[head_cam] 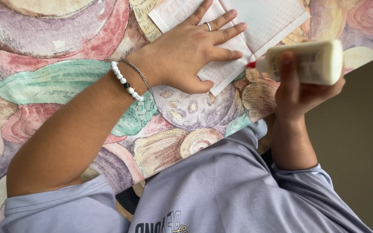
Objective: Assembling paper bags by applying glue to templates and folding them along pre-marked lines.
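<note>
**Ana:** Glue bottle (309, 62) first, since that's what matters: where is it?

**Ben:** Far right, lying sideways in the air just off the table's edge, red tip aimed back at the white paper (264, 21). But let me go across from the left. The tablecloth (44, 77) is a soft, busy print of shells and rounded shapes in pink, green and purple. Over it lies a bare forearm with a white bead bracelet (125, 82) and a thin chain beside it.

**Ana:** And that arm's hand?

**Ben:** The left hand (191, 51) lies flat, fingers spread, pressing the paper down; there's a ring on one finger. The paper looks thin and faintly dotted, made of overlapping rectangular pieces with a pink-printed corner.

**Ana:** The other one?

**Ben:** The right hand (301, 88) is wrapped round the bottle, thumb over the front, fingers closed behind. The bottle is cream plastic, smooth, cylindrical.

**Ana:** How would you do this well?

**Ben:** I'd judge it best to keep the flat palm firm so the sheet can't slide, bring the tip close to the edge before squeezing, and press gently; thin paper likely wrinkles under a heavy bead.
</note>
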